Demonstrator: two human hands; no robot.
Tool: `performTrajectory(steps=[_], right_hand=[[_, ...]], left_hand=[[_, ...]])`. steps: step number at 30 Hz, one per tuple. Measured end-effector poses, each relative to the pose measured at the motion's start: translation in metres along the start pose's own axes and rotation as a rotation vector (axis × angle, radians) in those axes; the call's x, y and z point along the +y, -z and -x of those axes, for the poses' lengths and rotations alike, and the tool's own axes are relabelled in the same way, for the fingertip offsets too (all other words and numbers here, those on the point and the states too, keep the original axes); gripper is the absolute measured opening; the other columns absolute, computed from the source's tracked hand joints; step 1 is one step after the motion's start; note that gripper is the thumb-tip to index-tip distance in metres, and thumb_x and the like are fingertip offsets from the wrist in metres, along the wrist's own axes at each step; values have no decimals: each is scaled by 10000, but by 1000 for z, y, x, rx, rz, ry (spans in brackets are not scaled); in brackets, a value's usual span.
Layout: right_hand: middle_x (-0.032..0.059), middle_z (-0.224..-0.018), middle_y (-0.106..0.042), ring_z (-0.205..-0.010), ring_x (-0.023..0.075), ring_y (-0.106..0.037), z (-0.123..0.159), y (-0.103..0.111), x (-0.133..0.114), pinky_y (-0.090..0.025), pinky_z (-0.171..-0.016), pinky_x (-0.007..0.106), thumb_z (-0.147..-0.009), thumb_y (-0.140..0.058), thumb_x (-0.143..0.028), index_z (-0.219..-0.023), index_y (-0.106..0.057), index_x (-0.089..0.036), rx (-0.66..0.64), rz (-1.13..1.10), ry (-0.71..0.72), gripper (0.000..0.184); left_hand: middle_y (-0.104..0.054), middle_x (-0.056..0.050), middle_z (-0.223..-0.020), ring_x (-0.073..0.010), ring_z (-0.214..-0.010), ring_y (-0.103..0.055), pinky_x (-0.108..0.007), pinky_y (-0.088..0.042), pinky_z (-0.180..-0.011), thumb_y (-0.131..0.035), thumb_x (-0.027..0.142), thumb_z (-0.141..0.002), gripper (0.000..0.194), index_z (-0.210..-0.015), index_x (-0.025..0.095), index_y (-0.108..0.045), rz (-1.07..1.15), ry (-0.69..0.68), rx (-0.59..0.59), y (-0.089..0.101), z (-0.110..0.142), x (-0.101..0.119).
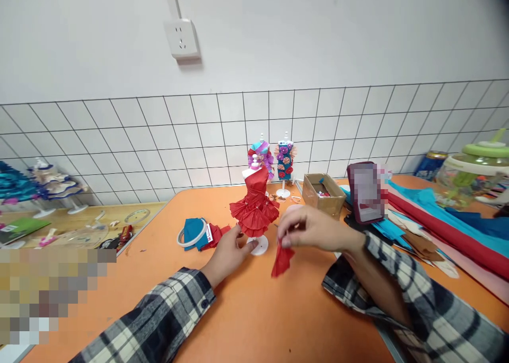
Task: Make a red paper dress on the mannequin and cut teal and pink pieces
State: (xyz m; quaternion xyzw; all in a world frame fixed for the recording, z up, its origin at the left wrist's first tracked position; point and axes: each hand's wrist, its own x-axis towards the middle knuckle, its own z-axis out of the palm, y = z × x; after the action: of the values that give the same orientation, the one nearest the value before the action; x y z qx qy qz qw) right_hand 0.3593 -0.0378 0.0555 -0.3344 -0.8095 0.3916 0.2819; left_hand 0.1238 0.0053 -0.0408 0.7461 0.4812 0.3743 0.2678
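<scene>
A small white dress-form mannequin [255, 164] in a red one-shoulder dress with a ruffled skirt [255, 209] stands upright on a round white base [260, 245]. My left hand [228, 250] grips that base from the left, thumb in front, its other fingers partly hidden below the skirt. To the right of the dress, my right hand [304, 228] pinches the top of a pleated, fan-shaped red paper piece [282, 261]. This piece hangs down above the orange table, apart from the skirt.
Two decorated mannequins [285, 161] stand behind. Left of my hands lie a white ring [180, 238] and blue paper [193, 231]. On the right are a cardboard box [324, 196], a propped phone [366, 192], coloured paper strips [441, 220] and a green-lidded jug [473, 175].
</scene>
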Motion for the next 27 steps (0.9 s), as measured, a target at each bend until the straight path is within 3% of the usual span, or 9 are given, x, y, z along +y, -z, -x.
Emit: performTrajectory(steps=[2,5,11,17,27], right_hand=[[27,-806,-660,-690,129,-561,-4,11,-11,-428,-611,241,-804,-679,-375,-794,-730,-189,204,44,32,193],[31,-817,-662,-747,149,-574,-15,19,-16,-431,-654,266,-797,-690,-334,-793,-727,-192,340,162,25,147],[19,-801,-671,-747,146,-573,-41,8,2,-425,-682,277,-801,-690,-258,-825,-755,-209,437,273,99,85],[-5,-738,-634,-662,120,-515,-46,0,7,-391,-619,252,-796,-708,-234,-811,-754,-222,501,344,101,50],[-4,-768,-670,-656,125,-534,-43,-9,5,-406,-618,252,-789,-706,-211,-791,-741,-232,606,426,100,41]], left_hand=[[-734,-102,-990,-266,-905,-672,-338,-519,-771,-653,340,-778,280,-979,146,-641,25,6,-9,-4,-2,1],[-737,-65,-921,-241,-848,-669,-304,-510,-730,-646,322,-779,209,-898,151,-655,29,-6,-8,-10,-6,-1],[-683,-2,-693,-182,-670,-618,-247,-458,-603,-608,304,-791,171,-690,167,-622,-12,-20,-4,-13,-10,-10],[-686,-17,-687,-196,-683,-620,-251,-451,-598,-626,308,-785,159,-719,170,-666,-38,-15,9,-12,-10,-13],[-716,-21,-698,-214,-716,-657,-261,-480,-628,-623,289,-799,147,-779,181,-721,-22,-30,-11,-10,-7,-11]])
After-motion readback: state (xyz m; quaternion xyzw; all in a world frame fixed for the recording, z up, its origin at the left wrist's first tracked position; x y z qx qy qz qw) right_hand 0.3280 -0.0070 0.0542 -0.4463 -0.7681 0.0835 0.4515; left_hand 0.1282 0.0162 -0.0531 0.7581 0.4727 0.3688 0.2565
